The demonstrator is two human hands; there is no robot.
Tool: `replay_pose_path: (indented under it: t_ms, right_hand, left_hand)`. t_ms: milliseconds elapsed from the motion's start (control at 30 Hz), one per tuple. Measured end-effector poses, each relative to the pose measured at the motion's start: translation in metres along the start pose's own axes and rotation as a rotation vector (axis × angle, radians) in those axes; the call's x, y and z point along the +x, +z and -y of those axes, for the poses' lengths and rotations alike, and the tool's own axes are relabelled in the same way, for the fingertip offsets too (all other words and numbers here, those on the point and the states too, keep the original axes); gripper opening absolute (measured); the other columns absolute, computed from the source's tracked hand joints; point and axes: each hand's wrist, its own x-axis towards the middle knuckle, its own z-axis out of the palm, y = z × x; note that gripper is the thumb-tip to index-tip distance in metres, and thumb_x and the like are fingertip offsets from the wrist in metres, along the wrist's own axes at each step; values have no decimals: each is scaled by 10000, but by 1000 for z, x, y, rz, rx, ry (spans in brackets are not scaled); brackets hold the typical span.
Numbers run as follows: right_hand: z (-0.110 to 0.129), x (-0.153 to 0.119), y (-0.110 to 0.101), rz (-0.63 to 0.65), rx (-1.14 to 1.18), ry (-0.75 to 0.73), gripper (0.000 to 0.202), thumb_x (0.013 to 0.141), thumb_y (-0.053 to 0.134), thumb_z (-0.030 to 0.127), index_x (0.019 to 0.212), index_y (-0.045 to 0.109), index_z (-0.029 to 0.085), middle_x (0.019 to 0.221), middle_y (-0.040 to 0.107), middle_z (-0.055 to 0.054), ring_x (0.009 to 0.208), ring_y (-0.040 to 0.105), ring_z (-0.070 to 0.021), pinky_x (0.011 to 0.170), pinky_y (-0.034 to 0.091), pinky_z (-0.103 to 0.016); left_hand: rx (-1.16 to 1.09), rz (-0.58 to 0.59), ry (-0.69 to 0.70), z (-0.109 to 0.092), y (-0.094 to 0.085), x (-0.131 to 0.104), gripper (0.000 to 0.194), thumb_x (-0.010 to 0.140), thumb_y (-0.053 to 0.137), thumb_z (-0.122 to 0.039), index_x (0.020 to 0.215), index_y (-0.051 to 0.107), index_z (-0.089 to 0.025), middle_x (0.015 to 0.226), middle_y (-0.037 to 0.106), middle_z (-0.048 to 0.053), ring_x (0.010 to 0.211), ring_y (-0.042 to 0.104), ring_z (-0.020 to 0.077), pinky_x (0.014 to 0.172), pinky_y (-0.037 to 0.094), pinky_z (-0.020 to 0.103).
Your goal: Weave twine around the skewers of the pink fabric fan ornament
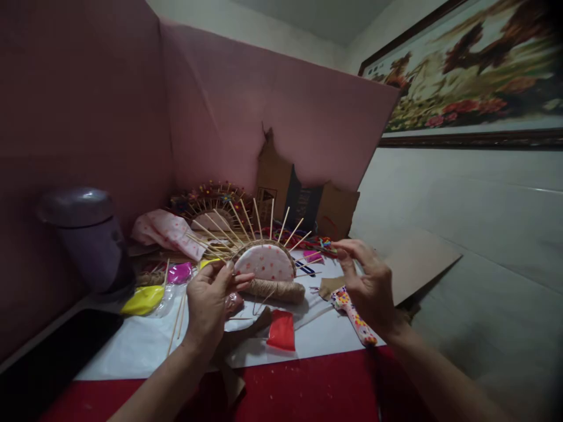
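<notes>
My left hand (209, 299) grips the lower left edge of a half-round craft piece (265, 262), covered in white fabric with small red dots. Thin wooden sticks (258, 220) fan out from its curved, twine-wrapped rim. To the right, my right hand (369, 278) is raised, its thumb and forefinger pinched together; whatever is between them is too small to tell. A roll of brown twine (279, 290) lies just below the half-round piece, a loose strand trailing from it. Beneath my right hand rests a flower-patterned strip (354, 316).
A red packet (281, 330), a yellow packet (143, 300) and a magenta packet (179, 272) lie on the white sheet (118, 351). At left stand a lidded container (90, 243) and a dark phone-like slab (61, 351). Torn cardboard (308, 202) leans behind, beside a similar stick-edged piece (211, 220).
</notes>
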Motion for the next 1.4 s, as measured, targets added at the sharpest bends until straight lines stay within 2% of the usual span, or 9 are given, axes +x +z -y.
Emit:
replay_pose_path:
  t_ms: [67,200,267,433,567,767,1033,1167,1400]
  right_hand:
    - [-12,-13,-12,85,-98,68,194,881,442,311,906,604,208,930,634,-54,892,598,-207,791,440,-330]
    - [-58,-40,-29,464,-388,389,275,859,427,343,979,617,184,1014,636,-105,891,620,-261,754,443,-375]
    - [-74,-53,-34,560,-449,476,347,846,440,394,1030,610,154,1036,630,-140,951,604,-283,788,434,-381]
    - [-72,-74,-27,719,-378,633,498,729,566,522,1051,581,142,1046,626,-150,939,595,-275,751,433,-340]
    - [-67,-81,-8,664,-393,654,657,654,650,478,1162,495,93,1135,575,-188,1051,546,-314,822,415,-372]
    - [-79,-98,-1,494,-365,601,316,792,510,331,1029,550,126,1016,602,-150,968,580,-264,815,430,-345]
    - [-84,-103,-6,250,-235,453,156,727,543,270,854,546,180,904,573,-99,879,573,-244,798,458,-359]
    - [-89,-98,-10,258,-196,430,168,665,552,236,820,533,173,901,581,-98,867,571,-237,785,453,-349]
    - [-91,-97,-15,406,-187,550,206,629,572,247,825,577,183,846,622,-58,788,591,-223,720,450,-332]
  left_hand:
    - [7,9,-12,0,0,0,200,704,666,-265,784,535,-137,631,679,24,642,700,199,543,547,227]
    - [28,24,-38,-1,1,-1,209,703,668,-276,791,528,-149,628,692,43,642,700,209,497,538,226]
    - [36,19,-41,-3,2,-1,221,689,676,-279,793,528,-152,627,696,49,637,698,216,484,539,236]
    - [102,9,-105,-7,3,-1,204,687,660,-253,828,539,-170,727,722,87,679,698,252,409,524,259]
    - [116,-5,-115,-9,4,-2,198,668,675,-220,801,535,-175,738,726,81,729,697,271,409,520,257]
    - [129,-31,-64,-9,4,-3,201,659,681,-223,822,579,-164,724,728,70,747,697,282,432,541,276]
    - [121,-24,-72,-7,4,0,208,654,689,-221,810,567,-157,715,726,70,731,699,278,440,544,271]
    - [159,-36,-71,-6,3,0,209,668,677,-218,842,578,-156,735,730,76,726,699,283,432,549,291]
    - [158,-44,-75,-7,3,-2,206,654,687,-219,813,571,-158,738,733,75,738,699,277,456,561,314]
